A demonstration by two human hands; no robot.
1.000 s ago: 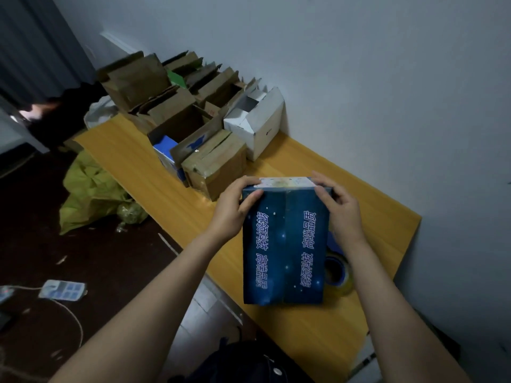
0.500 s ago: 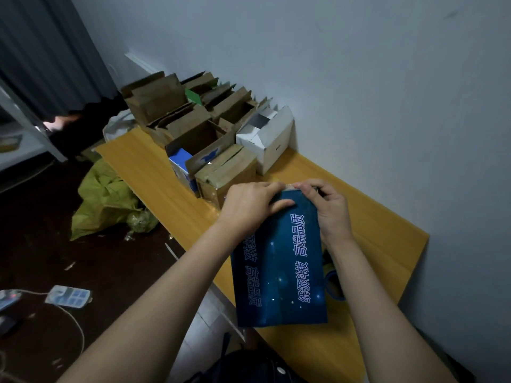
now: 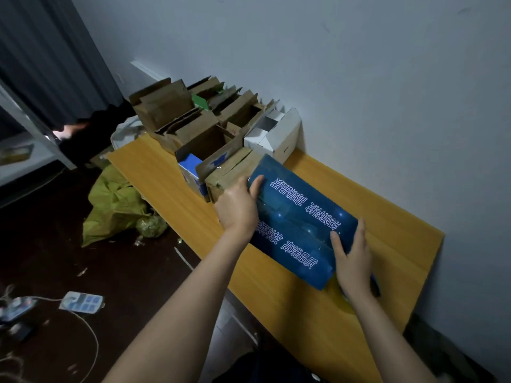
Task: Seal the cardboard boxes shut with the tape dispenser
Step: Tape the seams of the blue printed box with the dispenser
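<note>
- Position: blue box is held at both ends, low over the wooden counter.
- Left grip curls round the far end, thumb on the top face.
- Right grip clasps the near end.
- Long axis runs diagonally from one grip to the other.
- Tape roll, mostly hidden, lies just beneath the right grip, the nearer one.
- Brown cardboard boxes crowd just beyond the left grip.

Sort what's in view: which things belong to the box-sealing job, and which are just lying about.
Job: blue box, held by left hand and right hand; open brown boxes; white box.
Lying about: green bag and power strip on the floor.
</note>
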